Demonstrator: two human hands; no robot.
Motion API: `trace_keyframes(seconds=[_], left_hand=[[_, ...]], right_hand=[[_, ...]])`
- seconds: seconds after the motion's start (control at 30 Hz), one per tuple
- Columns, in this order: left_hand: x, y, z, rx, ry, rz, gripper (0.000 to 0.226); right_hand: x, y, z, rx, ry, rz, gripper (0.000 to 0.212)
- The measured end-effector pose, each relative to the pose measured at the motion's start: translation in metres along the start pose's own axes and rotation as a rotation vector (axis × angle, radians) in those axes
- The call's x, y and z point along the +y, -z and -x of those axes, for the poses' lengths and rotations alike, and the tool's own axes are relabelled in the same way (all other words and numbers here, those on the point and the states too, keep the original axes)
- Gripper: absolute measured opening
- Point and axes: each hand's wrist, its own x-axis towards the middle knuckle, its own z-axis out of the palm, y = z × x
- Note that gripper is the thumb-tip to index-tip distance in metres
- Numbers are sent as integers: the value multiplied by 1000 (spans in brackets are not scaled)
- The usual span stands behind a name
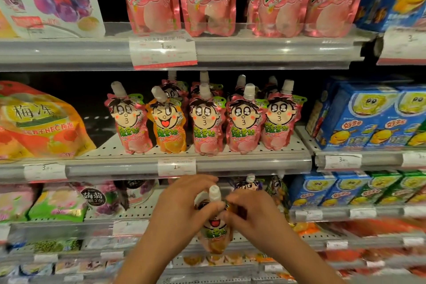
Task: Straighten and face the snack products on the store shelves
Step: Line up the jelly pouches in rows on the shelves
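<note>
1. Orange jelly pouch (213, 226) held in mid-air in front of the lower shelves, white spout cap up, cartoon face toward the camera; left hand (182, 205) curled round its left shoulder, right hand (250, 211) pinching its right edge just below the cap.
2. Could slip: glossy film, soft body, grip high near the neck only; a slack pinch would probably drop it onto the blurred shelves below.
3. Could land in the wrong row: middle shelf (138, 165) carries pink peach pouches (241, 127), with one orange pouch (167, 125) already second from the left among them.
4. Could topple neighbours: front-row pouches stand touching, some leaning; pushing another in between risks knocking them backward.
5. Could snag the price tag (177, 166) on the shelf rail just above the hands when lifting.
</note>
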Motion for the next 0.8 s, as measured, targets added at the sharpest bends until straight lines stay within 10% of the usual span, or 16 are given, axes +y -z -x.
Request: trace_keyframes(seconds=[0.17,0.4,0.8], left_hand=[[14,15,-7,75,14,178,29],[19,69,-45,622,71,76,49],[-4,70,-67,534,147,24,67]], right_hand=[[17,-1,13,58,-38,6,31],[24,13,19,134,-37,-25,42],[27,17,23,165,-48,-7,30]])
